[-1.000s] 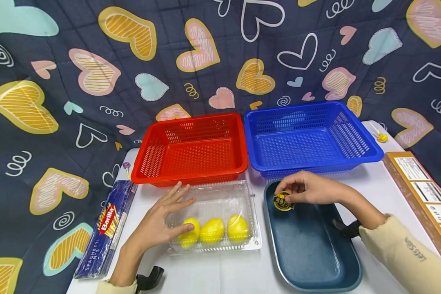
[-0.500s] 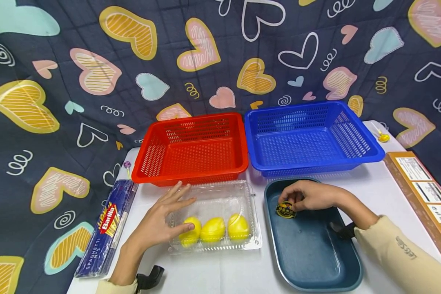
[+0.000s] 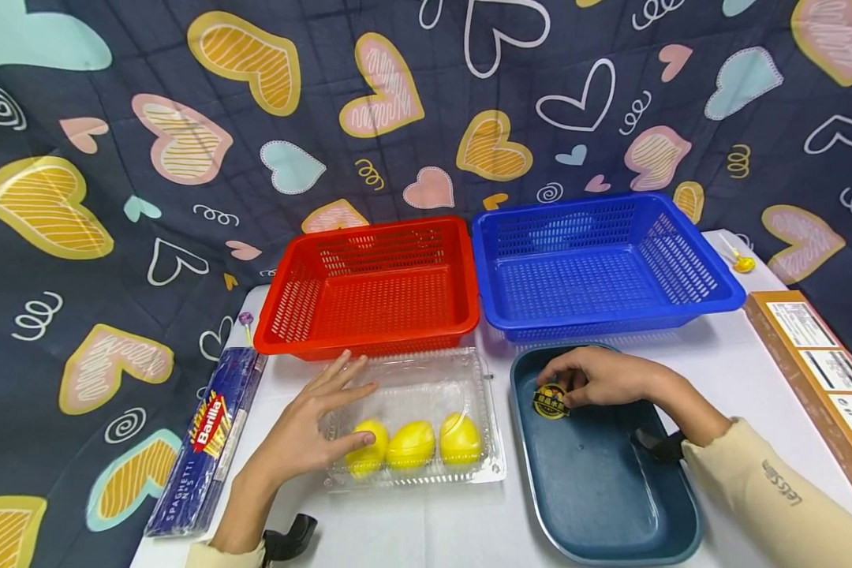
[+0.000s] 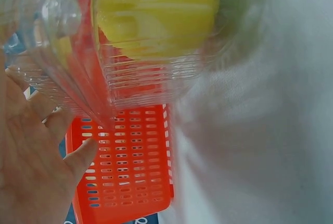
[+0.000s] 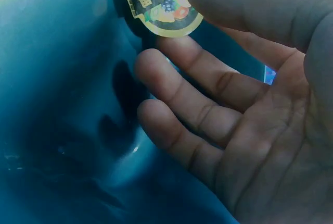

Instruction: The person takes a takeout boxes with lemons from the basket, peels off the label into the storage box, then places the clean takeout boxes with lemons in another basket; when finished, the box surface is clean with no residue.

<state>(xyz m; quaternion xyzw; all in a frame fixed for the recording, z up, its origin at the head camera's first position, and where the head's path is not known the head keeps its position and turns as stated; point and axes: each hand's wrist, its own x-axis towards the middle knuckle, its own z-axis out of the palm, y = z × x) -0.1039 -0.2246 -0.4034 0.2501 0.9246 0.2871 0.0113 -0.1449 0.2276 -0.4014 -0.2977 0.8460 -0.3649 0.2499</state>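
The right hand [image 3: 599, 376] is pinching a round black-and-yellow sticker [image 3: 550, 401] against the dark teal oval tray [image 3: 596, 489]. The left hand [image 3: 305, 430] is resting, fingers spread, on the clear plastic clamshell box [image 3: 415, 418] enclosing 3 yellow lemons [image 3: 412, 444]; red basket [image 3: 369, 288] and blue basket [image 3: 603, 264] are sitting unfilled on the table [image 3: 440, 528].

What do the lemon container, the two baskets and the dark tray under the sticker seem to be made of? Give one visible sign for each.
Lemon container: thin clear plastic, glossy; the lemons show through its ribbed walls.
Red basket and blue basket: rigid moulded plastic, with slotted walls.
Dark tray: smooth teal surface with soft sheen and paler rim; possibly plastic or enamelled metal, unclear.
Sticker: glossy printed label.
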